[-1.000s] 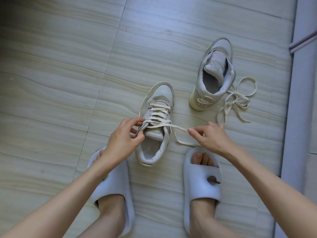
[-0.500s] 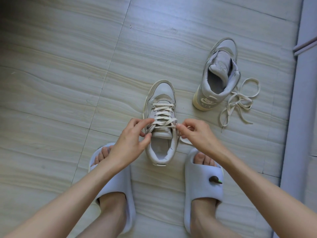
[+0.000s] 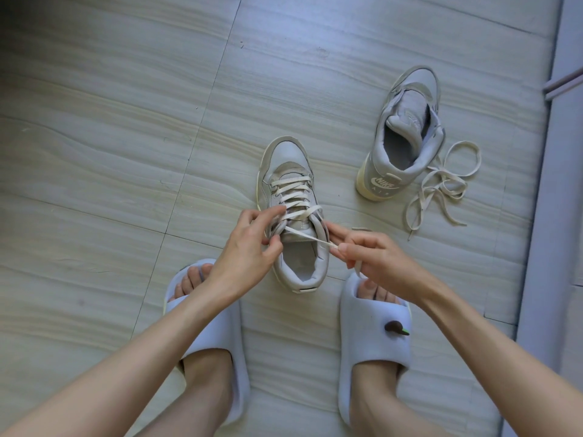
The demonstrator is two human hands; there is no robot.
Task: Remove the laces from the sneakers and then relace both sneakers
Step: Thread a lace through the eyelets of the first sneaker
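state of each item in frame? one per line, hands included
near sneaker: upright on the floor, laced most of the way up
lace: threaded in the near sneaker, one end pulled right
left hand: pinches the lace at the sneaker's left eyelets
right hand: pinches the lace end
far sneaker: upright, unlaced, tongue loose
loose lace: tangled on the floor beside the far sneaker
slippers: worn on both feet
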